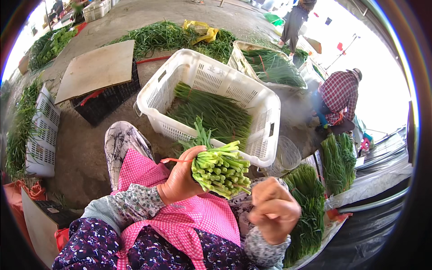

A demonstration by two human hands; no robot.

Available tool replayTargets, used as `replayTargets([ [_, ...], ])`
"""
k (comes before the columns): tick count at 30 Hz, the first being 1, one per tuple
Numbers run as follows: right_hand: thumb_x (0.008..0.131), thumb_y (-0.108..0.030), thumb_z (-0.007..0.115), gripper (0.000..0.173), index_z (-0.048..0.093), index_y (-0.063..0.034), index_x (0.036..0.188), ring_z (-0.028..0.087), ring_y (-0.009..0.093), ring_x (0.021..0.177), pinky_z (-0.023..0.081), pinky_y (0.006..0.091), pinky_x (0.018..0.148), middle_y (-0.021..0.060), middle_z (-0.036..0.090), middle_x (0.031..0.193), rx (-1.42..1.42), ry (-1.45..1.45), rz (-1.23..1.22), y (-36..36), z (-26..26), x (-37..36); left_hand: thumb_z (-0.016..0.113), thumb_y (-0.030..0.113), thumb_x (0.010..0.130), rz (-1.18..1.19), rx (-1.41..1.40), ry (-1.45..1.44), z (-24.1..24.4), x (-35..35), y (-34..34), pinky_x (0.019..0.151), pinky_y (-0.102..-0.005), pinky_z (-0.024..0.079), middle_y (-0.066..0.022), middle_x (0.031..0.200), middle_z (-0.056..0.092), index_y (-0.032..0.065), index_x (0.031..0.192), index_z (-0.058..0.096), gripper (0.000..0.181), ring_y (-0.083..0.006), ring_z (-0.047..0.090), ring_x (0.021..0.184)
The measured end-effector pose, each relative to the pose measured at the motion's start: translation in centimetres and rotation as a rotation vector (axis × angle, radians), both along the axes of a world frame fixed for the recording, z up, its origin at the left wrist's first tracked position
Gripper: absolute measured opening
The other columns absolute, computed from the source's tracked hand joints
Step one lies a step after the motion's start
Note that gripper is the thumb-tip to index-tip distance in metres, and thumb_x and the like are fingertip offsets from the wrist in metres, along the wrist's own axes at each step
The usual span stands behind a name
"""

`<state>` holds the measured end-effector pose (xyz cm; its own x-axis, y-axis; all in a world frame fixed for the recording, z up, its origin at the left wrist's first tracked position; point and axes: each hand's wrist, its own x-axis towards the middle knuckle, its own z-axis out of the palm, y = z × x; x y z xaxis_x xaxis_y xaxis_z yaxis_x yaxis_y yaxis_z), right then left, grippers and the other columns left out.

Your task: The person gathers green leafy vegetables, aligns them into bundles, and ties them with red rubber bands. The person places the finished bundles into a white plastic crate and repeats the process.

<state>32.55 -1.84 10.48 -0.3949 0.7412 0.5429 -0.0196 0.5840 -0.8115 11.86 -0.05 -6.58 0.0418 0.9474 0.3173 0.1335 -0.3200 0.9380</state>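
Observation:
My left hand (182, 179) grips a thick bundle of green leafy vegetable stalks (221, 170), cut ends facing up toward me and leaves pointing away. A red tie (173, 160) sticks out beside the thumb. My right hand (275, 211) is raised just right of the stalk ends, fingers curled and blurred; whether it holds something small cannot be told. Beyond the bundle stands a white plastic crate (266, 118) with tied bunches of long green leaves (212, 109) lying in it. More upright bunches (305, 202) stand close by my right arm.
A board (101, 69) lies on a black crate (108, 101) at the left. Loose greens (153, 37) and another filled white crate (238, 55) are beyond. A clear plastic container (287, 153) touches the near crate's right side. A person (339, 92) bends over at the right; another person (293, 27) stands farther back.

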Motion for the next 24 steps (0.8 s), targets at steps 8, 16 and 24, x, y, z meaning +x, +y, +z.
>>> replayTargets([
  [8, 0.077, 0.006, 0.067, 0.043, 0.068, -0.0063, 0.119, 0.066, 0.032, 0.110, 0.052, 0.0384, 0.091, 0.0177, 0.066, 0.121, 0.157, -1.175, -0.211, 1.3, -8.0, 7.1, 0.094, 0.008, 0.064, -0.185, 0.049, -0.197, 2.6, -2.6, 0.7, 0.106, -0.0340, 0.047, -0.0104, 0.131, 0.060, -0.0022, 0.143, 0.037, 0.098, -0.0186, 0.059, 0.121],
  [16, 0.091, -0.008, 0.070, 0.023, 0.072, 0.0009, 0.112, 0.066, 0.026, 0.110, 0.051, 0.0368, 0.095, 0.0128, 0.072, 0.116, 0.004, -0.154, -0.053, 6.4, 2.8, -0.7, 0.092, 0.008, 0.072, -0.527, 0.063, -0.255, 5.4, -4.5, 1.0, 0.110, -0.0381, 0.045, -0.0119, 0.142, 0.049, 0.0043, 0.149, 0.030, 0.099, -0.0215, 0.053, 0.129],
  [24, 0.089, -0.009, 0.072, 0.020, 0.073, -0.0030, 0.108, 0.068, 0.023, 0.087, 0.052, 0.0353, 0.079, 0.0114, 0.071, 0.092, -0.050, -0.531, 0.348, 9.1, 2.6, -3.5, 0.097, 0.016, 0.062, -0.380, 0.121, -0.037, 4.7, -4.1, 0.7, 0.099, -0.0358, 0.051, -0.0116, 0.121, 0.063, 0.0008, 0.135, 0.047, 0.089, -0.0241, 0.064, 0.112],
])
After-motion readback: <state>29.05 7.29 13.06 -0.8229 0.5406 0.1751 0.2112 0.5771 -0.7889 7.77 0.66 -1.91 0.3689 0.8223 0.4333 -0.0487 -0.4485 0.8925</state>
